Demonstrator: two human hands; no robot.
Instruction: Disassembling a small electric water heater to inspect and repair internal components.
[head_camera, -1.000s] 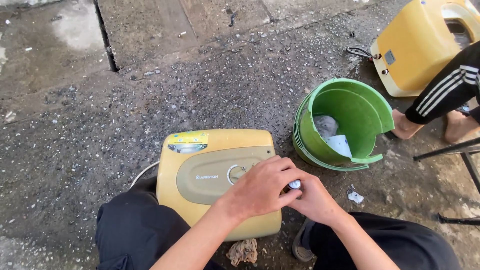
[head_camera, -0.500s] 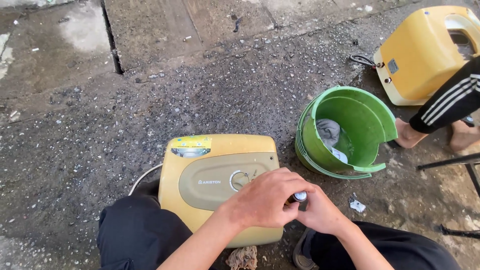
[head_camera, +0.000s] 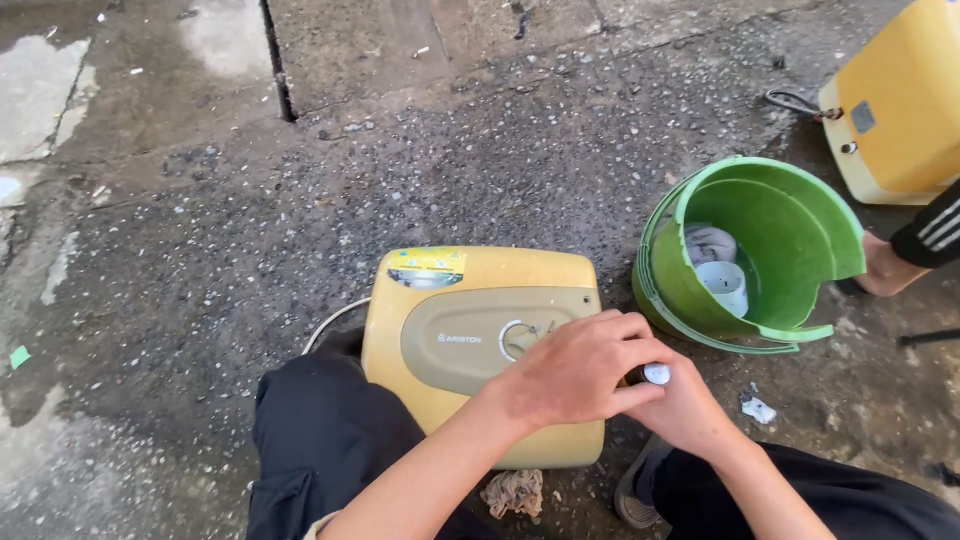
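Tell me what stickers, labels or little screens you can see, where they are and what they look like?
Sticker: top left edge of the yellow box by the hands, a yellow and green strip.
Small window: just under that sticker, a narrow shiny oval.
Square label: side of the second yellow box at top right, small and grey.
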